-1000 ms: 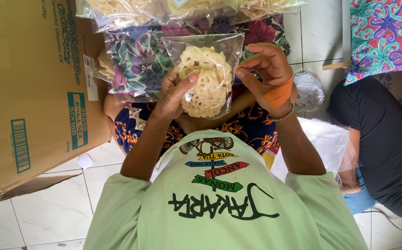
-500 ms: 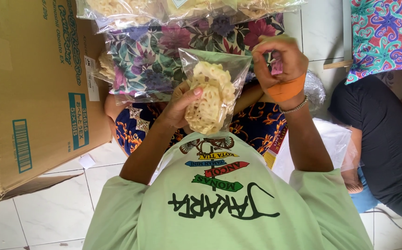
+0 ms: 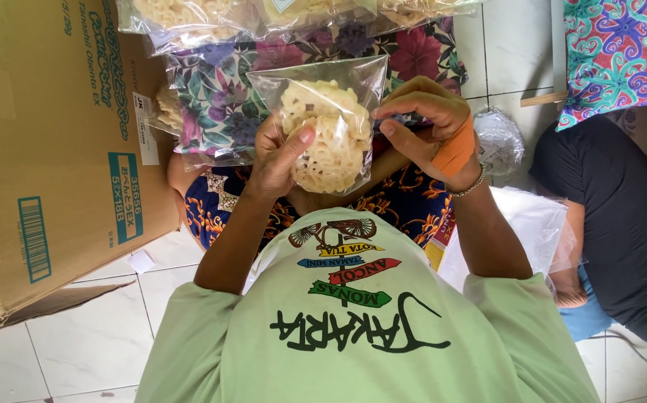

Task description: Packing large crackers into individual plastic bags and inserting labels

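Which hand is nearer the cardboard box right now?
Left. The left hand grips the clear bag of crackers on the side facing the cardboard box; the right hand pinches the bag's far edge, away from the box.

A clear plastic bag (image 3: 323,112) of pale yellow lattice-shaped crackers (image 3: 327,138) is held upright above the lap, its open mouth at the top (the crackers are stacked in the lower part), film crinkled and glossy

White tiled floor (image 3: 85,336), daylight, cardboard box (image 3: 47,149) left.
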